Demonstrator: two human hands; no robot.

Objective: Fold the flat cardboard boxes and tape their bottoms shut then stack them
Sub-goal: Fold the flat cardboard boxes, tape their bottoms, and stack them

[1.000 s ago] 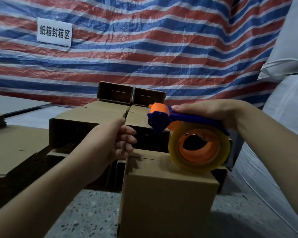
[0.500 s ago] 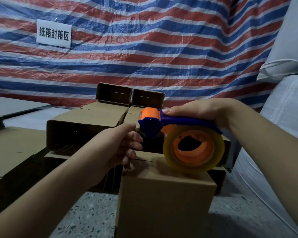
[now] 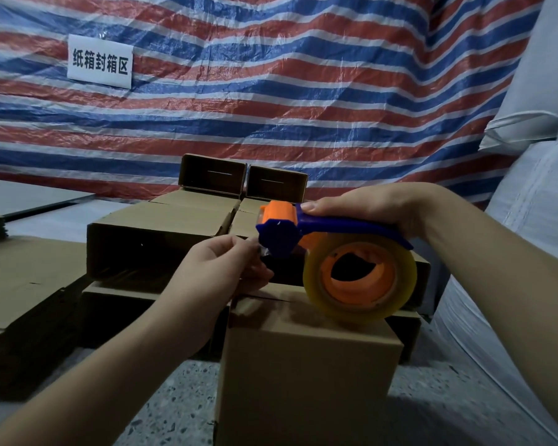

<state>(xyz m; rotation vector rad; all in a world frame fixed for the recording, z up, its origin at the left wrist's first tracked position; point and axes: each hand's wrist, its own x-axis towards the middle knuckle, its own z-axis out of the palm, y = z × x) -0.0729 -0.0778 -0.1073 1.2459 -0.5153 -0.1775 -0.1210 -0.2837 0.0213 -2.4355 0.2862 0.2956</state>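
A folded brown cardboard box (image 3: 306, 365) stands on the floor in front of me, its closed flaps facing up. My right hand (image 3: 371, 207) grips the blue handle of a blue and orange tape dispenser (image 3: 303, 233), whose clear tape roll (image 3: 360, 278) rests on the box top. My left hand (image 3: 219, 272) pinches the loose end of the tape just below the dispenser's blue head, above the box's far left corner.
Several folded boxes (image 3: 155, 233) are stacked behind the near box, two with open ends (image 3: 242, 180) at the back. Flat cardboard sheets (image 3: 23, 284) lie stacked at left. White sacks (image 3: 535, 194) rise at right. A striped tarp (image 3: 271, 91) with a white sign (image 3: 100, 62) hangs behind.
My left hand has risen to the dispenser head and taken hold of the tape end. The dispenser has shifted slightly left and down onto the box top.
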